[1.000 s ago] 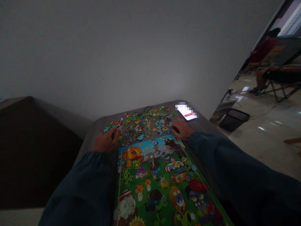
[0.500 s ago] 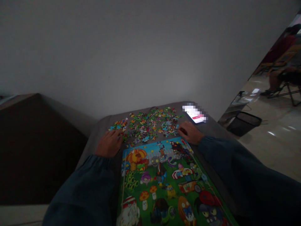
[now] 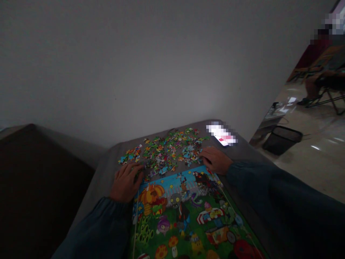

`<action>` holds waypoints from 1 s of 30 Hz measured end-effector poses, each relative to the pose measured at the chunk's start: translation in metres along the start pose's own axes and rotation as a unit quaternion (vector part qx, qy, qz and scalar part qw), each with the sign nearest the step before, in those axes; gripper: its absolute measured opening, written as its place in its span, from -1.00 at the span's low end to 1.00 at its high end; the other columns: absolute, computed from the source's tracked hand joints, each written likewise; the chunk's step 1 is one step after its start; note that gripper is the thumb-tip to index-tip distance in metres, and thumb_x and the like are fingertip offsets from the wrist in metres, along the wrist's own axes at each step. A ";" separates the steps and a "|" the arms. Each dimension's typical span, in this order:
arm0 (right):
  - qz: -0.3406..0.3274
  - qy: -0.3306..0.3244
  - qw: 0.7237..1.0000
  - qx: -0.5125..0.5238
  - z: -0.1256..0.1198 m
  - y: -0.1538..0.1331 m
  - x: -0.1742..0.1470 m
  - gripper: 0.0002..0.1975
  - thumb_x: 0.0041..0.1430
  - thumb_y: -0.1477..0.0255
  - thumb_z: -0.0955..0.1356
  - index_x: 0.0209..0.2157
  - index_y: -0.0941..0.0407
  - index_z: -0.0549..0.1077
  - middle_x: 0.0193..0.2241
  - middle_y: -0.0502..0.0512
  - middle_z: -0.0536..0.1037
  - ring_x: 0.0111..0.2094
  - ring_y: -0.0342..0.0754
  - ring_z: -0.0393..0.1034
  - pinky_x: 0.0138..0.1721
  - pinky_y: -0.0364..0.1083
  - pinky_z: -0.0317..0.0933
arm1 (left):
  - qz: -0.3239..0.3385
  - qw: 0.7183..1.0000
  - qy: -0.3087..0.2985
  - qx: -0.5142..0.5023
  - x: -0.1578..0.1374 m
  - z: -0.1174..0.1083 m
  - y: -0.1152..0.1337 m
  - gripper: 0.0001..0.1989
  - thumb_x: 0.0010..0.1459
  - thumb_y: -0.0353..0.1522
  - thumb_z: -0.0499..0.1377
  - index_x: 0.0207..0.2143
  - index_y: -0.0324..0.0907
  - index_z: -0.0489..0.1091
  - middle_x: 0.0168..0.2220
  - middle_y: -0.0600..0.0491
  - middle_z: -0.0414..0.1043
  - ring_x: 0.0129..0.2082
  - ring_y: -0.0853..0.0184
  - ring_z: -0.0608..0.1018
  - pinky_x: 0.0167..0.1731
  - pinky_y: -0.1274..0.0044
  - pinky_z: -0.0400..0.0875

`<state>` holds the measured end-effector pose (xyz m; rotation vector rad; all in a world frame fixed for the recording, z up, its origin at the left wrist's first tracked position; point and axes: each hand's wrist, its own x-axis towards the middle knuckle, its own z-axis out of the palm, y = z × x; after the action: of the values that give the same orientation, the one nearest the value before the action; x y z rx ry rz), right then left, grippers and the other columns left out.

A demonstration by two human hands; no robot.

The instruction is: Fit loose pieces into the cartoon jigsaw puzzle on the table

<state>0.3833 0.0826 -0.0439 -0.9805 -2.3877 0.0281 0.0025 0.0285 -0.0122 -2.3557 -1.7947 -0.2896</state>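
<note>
Wall (image 3: pixel 161 72): plain and grey, the largest item we list; it rises behind the far edge of the surface.
Surface (image 3: pixel 101 176): grey, cloth-like top; we note its far edge near the wall and its left edge running down toward us.
Dark furniture (image 3: pixel 40 190): a big block left of the surface, too dim for us to name more closely.
Picture board (image 3: pixel 185 223): printed with cartoon plants, mushrooms and a pumpkin; it lies flat in the middle of the surface, its near end beyond our view.
Seated person (image 3: pixel 314 86): well apart, beyond the right edge of the surface; we see mainly the legs.
Bin (image 3: pixel 283 140): black, on the floor (image 3: pixel 320 133) past the right edge.
Left hand (image 3: pixel 126 181): at the board's far left corner, fingers bent, slightly spread; we cannot tell whether they pinch a piece.
Right hand (image 3: pixel 215 160): by the board's far right corner, fingers curled close together at the rim of the heap; whether they pinch anything, we cannot tell.
Phone (image 3: pixel 223 139): lit, at the far right corner of the surface.
Puzzle pieces (image 3: pixel 172 149): many, loose, multicoloured; we find them between the board and the far edge, with a small group (image 3: pixel 130 154) toward the left.
</note>
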 end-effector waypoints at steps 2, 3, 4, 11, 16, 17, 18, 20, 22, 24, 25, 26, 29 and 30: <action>-0.005 0.005 1.000 0.007 0.000 0.000 0.003 -0.81 0.12 0.56 0.22 -0.26 0.15 0.43 -0.33 0.19 0.47 -0.25 0.04 0.30 -0.17 0.03 0.15 | -0.006 1.000 0.004 0.010 0.000 0.001 0.003 -0.67 0.25 -0.23 -0.06 -0.04 -0.05 0.38 0.06 -0.02 0.37 0.16 0.08 0.24 0.00 0.19 0.22; -0.004 0.011 1.000 0.012 0.000 0.000 0.005 -0.82 0.12 0.56 0.23 -0.27 0.14 0.43 -0.33 0.19 0.47 -0.24 0.04 0.31 -0.17 0.03 0.16 | -0.006 1.000 0.004 0.014 -0.001 0.001 0.004 -0.67 0.25 -0.23 -0.06 -0.04 -0.04 0.37 0.07 -0.02 0.36 0.18 0.08 0.22 0.00 0.18 0.21; -0.001 0.020 1.000 0.019 -0.002 0.000 0.005 -0.83 0.12 0.56 0.23 -0.28 0.14 0.42 -0.32 0.18 0.47 -0.24 0.04 0.31 -0.16 0.03 0.17 | -0.006 1.000 0.005 0.018 -0.001 0.002 0.005 -0.67 0.25 -0.23 -0.06 -0.03 -0.03 0.37 0.07 -0.01 0.36 0.18 0.08 0.22 0.00 0.18 0.20; 0.026 0.056 0.994 0.086 -0.016 -0.005 0.002 -0.83 0.20 0.54 0.22 -0.22 0.09 0.40 -0.31 0.12 0.49 -0.28 -0.04 0.38 -0.23 -0.04 0.30 | -0.014 1.000 0.008 0.014 -0.004 0.001 0.006 -0.66 0.26 -0.23 -0.08 0.00 -0.04 0.34 0.07 0.01 0.37 0.17 0.13 0.24 0.03 0.26 0.17; 0.004 0.042 0.991 0.131 -0.019 -0.013 -0.002 -0.79 0.22 0.52 0.22 -0.15 0.07 0.41 -0.25 0.11 0.53 -0.23 -0.05 0.43 -0.17 -0.02 0.33 | -0.064 0.998 0.008 0.019 -0.006 -0.006 -0.003 -0.61 0.29 -0.26 -0.15 0.07 -0.09 0.28 0.08 -0.03 0.36 0.13 0.14 0.28 0.00 0.26 0.19; 0.000 0.042 0.990 0.137 -0.019 -0.014 -0.003 -0.78 0.23 0.52 0.22 -0.15 0.07 0.42 -0.24 0.12 0.54 -0.22 -0.04 0.44 -0.17 -0.02 0.33 | -0.079 0.997 0.011 0.020 -0.007 -0.009 -0.006 -0.60 0.29 -0.25 -0.16 0.08 -0.09 0.27 0.08 -0.04 0.36 0.12 0.14 0.29 -0.01 0.27 0.20; -0.001 0.041 0.989 0.142 -0.020 -0.015 -0.004 -0.78 0.23 0.51 0.22 -0.15 0.06 0.42 -0.24 0.11 0.54 -0.21 -0.04 0.45 -0.18 -0.02 0.34 | -0.096 0.995 0.015 0.021 -0.008 -0.012 -0.009 -0.59 0.29 -0.25 -0.18 0.08 -0.10 0.27 0.06 -0.04 0.37 0.11 0.14 0.30 -0.02 0.27 0.21; 0.004 0.043 0.988 0.148 -0.020 -0.017 -0.006 -0.77 0.23 0.49 0.22 -0.13 0.04 0.43 -0.22 0.11 0.55 -0.21 -0.03 0.45 -0.17 -0.01 0.35 | -0.135 0.990 0.023 0.026 -0.011 -0.020 -0.016 -0.57 0.29 -0.24 -0.21 0.06 -0.10 0.29 0.05 -0.06 0.39 0.09 0.13 0.32 -0.04 0.26 0.22; 0.008 0.046 0.987 0.151 -0.021 -0.018 -0.007 -0.77 0.23 0.48 0.23 -0.13 0.03 0.44 -0.22 0.10 0.56 -0.21 -0.03 0.46 -0.16 -0.01 0.36 | -0.169 0.985 0.025 0.034 -0.014 -0.027 -0.024 -0.56 0.28 -0.26 -0.23 0.04 -0.10 0.31 0.05 -0.06 0.38 0.08 0.10 0.33 -0.06 0.24 0.23; 0.001 0.050 0.987 0.154 -0.021 -0.019 -0.007 -0.78 0.22 0.48 0.24 -0.14 0.03 0.44 -0.24 0.09 0.57 -0.22 -0.04 0.47 -0.18 -0.03 0.37 | -0.185 0.982 0.019 0.040 -0.017 -0.030 -0.030 -0.56 0.28 -0.28 -0.23 0.06 -0.08 0.30 0.07 -0.06 0.36 0.09 0.09 0.33 -0.08 0.23 0.25; -0.004 0.052 0.986 0.156 -0.022 -0.020 -0.007 -0.78 0.21 0.48 0.24 -0.14 0.04 0.44 -0.26 0.09 0.57 -0.23 -0.04 0.47 -0.18 -0.03 0.38 | -0.185 0.982 0.012 0.040 -0.018 -0.030 -0.032 -0.56 0.27 -0.30 -0.22 0.06 -0.07 0.31 0.06 -0.06 0.37 0.08 0.09 0.33 -0.08 0.23 0.26; -0.007 0.053 0.986 0.156 -0.022 -0.020 -0.007 -0.78 0.21 0.49 0.24 -0.15 0.04 0.45 -0.26 0.09 0.57 -0.23 -0.05 0.47 -0.19 -0.04 0.38 | -0.177 0.983 0.005 0.039 -0.019 -0.028 -0.033 -0.56 0.27 -0.30 -0.21 0.06 -0.06 0.31 0.05 -0.06 0.37 0.08 0.10 0.33 -0.07 0.24 0.26; -0.005 0.050 0.986 0.157 -0.023 -0.022 -0.007 -0.79 0.20 0.50 0.25 -0.17 0.05 0.45 -0.28 0.09 0.57 -0.25 -0.05 0.47 -0.21 -0.05 0.38 | -0.143 0.989 -0.017 0.029 -0.020 -0.019 -0.029 -0.59 0.26 -0.27 -0.15 0.09 -0.02 0.29 0.10 -0.02 0.32 0.10 0.12 0.31 -0.01 0.25 0.24; -0.003 0.047 0.986 0.159 -0.023 -0.022 -0.007 -0.79 0.20 0.49 0.25 -0.17 0.05 0.45 -0.29 0.08 0.57 -0.26 -0.05 0.47 -0.21 -0.05 0.38 | -0.135 0.990 -0.025 0.027 -0.020 -0.015 -0.027 -0.58 0.26 -0.24 -0.13 0.10 -0.01 0.27 0.14 -0.02 0.27 0.12 0.11 0.29 0.00 0.24 0.23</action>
<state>0.3843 0.0580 -0.0229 -0.8046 -2.2113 0.3414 -0.0297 0.0129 -0.0021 -2.1008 -2.1178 -0.2118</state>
